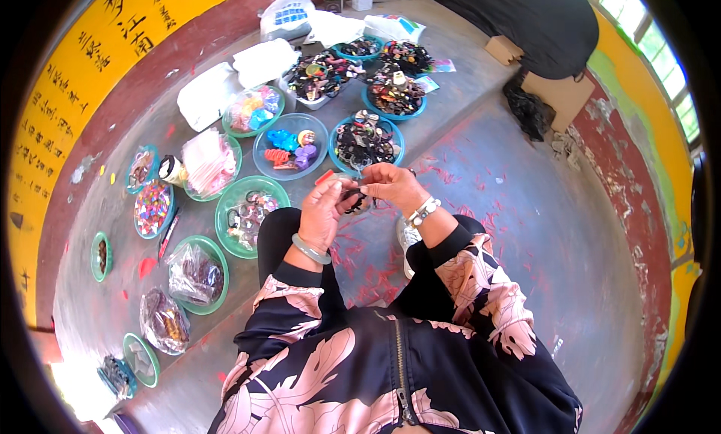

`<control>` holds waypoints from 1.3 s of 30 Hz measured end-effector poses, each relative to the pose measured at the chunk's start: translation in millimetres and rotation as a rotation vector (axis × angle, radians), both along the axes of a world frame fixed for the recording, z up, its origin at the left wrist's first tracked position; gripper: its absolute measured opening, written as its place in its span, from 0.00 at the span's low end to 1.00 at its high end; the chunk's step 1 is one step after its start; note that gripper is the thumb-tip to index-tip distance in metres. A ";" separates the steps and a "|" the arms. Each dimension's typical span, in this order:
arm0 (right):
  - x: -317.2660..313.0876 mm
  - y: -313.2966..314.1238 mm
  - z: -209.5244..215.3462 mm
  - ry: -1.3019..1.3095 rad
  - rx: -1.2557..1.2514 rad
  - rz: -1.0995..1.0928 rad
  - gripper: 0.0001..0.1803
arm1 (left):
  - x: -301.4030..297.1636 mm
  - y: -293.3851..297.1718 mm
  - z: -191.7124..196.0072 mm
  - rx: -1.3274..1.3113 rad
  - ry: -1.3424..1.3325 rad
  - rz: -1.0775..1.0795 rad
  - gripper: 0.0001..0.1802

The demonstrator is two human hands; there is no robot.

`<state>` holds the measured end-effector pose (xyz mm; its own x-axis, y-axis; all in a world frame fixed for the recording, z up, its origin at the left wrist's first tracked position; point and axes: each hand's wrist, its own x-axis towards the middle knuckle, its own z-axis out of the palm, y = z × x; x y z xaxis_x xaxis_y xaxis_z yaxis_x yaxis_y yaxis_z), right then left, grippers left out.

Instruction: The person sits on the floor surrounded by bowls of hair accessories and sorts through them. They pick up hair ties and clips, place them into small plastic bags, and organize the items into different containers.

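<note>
Two hands meet above the lap, just nearer than the blue bowl (290, 146). Left hand (323, 212) and right hand (390, 185) together pinch one small dark hair clip (354, 200). Judged light, stiff, slightly fiddly; best gripped by its edges. About a dozen bowls lie on the floor (526, 209) beyond.

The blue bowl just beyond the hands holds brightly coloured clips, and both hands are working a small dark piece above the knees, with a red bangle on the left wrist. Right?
Not quite: in the head view the bangle on the left hand is pale green, not red. The rest stands: blue bowl, right hand, small dark piece.
</note>
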<state>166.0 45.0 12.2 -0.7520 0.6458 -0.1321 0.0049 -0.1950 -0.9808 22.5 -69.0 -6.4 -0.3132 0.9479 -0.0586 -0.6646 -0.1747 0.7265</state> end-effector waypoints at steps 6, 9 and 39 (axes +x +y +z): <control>-17.2 -7.3 0.5 -0.007 -0.016 -0.078 0.07 | 1.1 0.0 -0.6 -0.010 -0.005 0.022 0.11; -15.9 -5.4 -2.2 -0.017 -0.013 -0.125 0.05 | -0.1 2.2 -0.3 -0.008 -0.041 0.002 0.11; -1.4 -8.0 11.1 0.007 0.528 0.069 0.11 | -14.1 -3.7 3.8 -0.081 -0.231 -0.216 0.10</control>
<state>164.6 37.0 23.3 -0.7949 0.5719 0.2027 -0.0065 0.3261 -0.9453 8.4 -72.7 -2.6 -0.0752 0.9803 -0.1826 -0.8292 0.0403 0.5575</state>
